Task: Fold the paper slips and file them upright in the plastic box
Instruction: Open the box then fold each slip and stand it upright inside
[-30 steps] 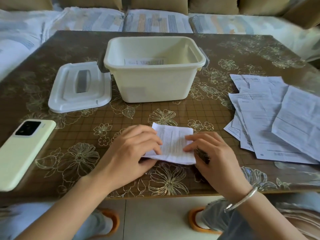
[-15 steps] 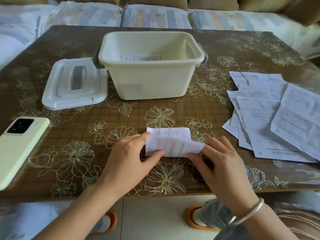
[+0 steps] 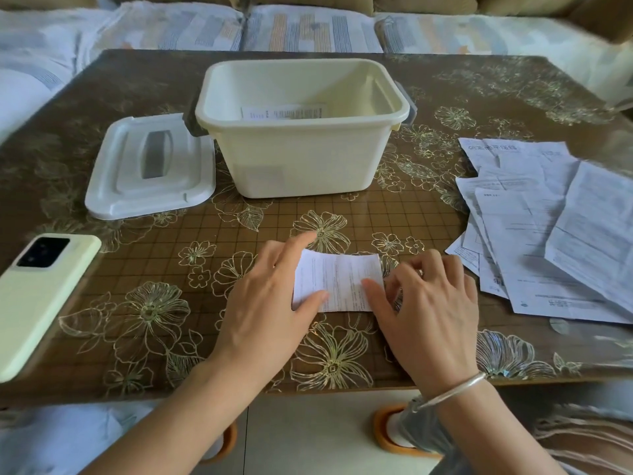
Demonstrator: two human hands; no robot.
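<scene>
Left grip (image 3: 270, 296) lies over the left end of the folded paper slip (image 3: 339, 279). Its fingers are almost straight: the thumb presses flat on the lower left part and the index finger reaches to the upper left corner. Right grip (image 3: 428, 303) is at the right end of the same slip. Its thumb lies flat on the paper and its other fingers are bent at the right edge; I cannot tell if they pinch the edge or only press it.

The slip is white and rectangular and lies on the counter (image 3: 239, 234) near its front edge, between the two grips. It carries fine lines of grey print, too small to read.

Behind it stands the cream plastic box (image 3: 301, 166), without its lid. One more slip (image 3: 284, 112) stands upright inside, against the far wall; it shows printed lines I cannot read. The white lid (image 3: 137, 186) with a grey handle lies just beside the box, on the left.

On the right of the counter lies a loose pile of printed sheets (image 3: 548, 241). The top sheet has a heading in large characters, too blurred to read with certainty. A pale green phone (image 3: 41, 299) lies face down at the left edge.
</scene>
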